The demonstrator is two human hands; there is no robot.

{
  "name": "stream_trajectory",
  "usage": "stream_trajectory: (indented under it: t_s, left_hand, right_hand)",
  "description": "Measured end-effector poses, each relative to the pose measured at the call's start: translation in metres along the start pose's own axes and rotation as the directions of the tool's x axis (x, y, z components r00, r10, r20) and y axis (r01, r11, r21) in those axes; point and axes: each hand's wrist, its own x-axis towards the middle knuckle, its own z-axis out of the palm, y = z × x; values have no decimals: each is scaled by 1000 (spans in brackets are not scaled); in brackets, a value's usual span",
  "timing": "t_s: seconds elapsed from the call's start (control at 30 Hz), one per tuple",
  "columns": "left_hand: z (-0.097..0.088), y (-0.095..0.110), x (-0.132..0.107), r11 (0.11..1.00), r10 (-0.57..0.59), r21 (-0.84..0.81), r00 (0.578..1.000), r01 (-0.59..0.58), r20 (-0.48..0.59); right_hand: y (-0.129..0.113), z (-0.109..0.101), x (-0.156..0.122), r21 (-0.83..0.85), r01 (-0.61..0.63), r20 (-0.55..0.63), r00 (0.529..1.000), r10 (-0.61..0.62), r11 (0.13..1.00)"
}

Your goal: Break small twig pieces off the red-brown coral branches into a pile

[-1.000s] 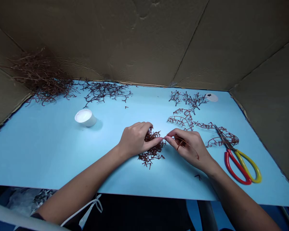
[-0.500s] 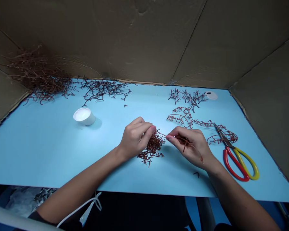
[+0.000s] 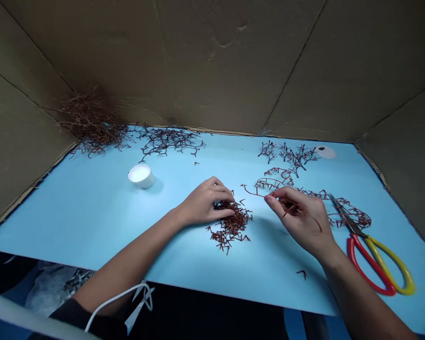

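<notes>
In the head view my left hand (image 3: 212,202) rests over a heap of small brown V-shaped pieces (image 3: 235,222), with thumb and fingers apart around its far left side. My right hand (image 3: 301,217) is closed, thumb and forefinger pinching a thin brown branched strand (image 3: 251,191). That strand points left, beyond the heap, with short prongs along it. More brown bits show inside the right palm, and one thin end trails over the wrist side. Whether the left fingertips touch single pieces is hidden.
Scissors (image 3: 371,257) with red and yellow handles lie right, their blades over curved brown strands (image 3: 357,217). A white cup (image 3: 142,176) stands left. Dark branched pieces (image 3: 170,140) and a brown tangle (image 3: 95,120) lie at the back left. Cardboard walls (image 3: 205,66) enclose the blue tabletop (image 3: 102,226).
My left hand has let go of the strand's end and opened down onto the heap. My right hand still holds the strand, now apart from the left. The camera view has shifted.
</notes>
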Motion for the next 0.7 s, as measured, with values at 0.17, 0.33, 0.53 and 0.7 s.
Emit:
stream_trajectory:
  t_s: [0.17,0.33,0.53,0.7]
  left_hand:
    - [-10,-17,2,970,-182,125,963,209,-196]
    - [-18,-48,0,762,-514,259,797,594,-316]
    - [-4,-27,-4,885,-390,214,909,413,-145]
    - [3,-1,-5,966,-210,101,952,237,-225]
  right_hand:
    - [3,2,1,14,-33,-55,998,34,999]
    - [5,8,5,165,-164,-84,980,180,972]
    - [5,15,14,788,-409,154,855,496,460]
    - [3,12,18,915,-399,315,798,514,59]
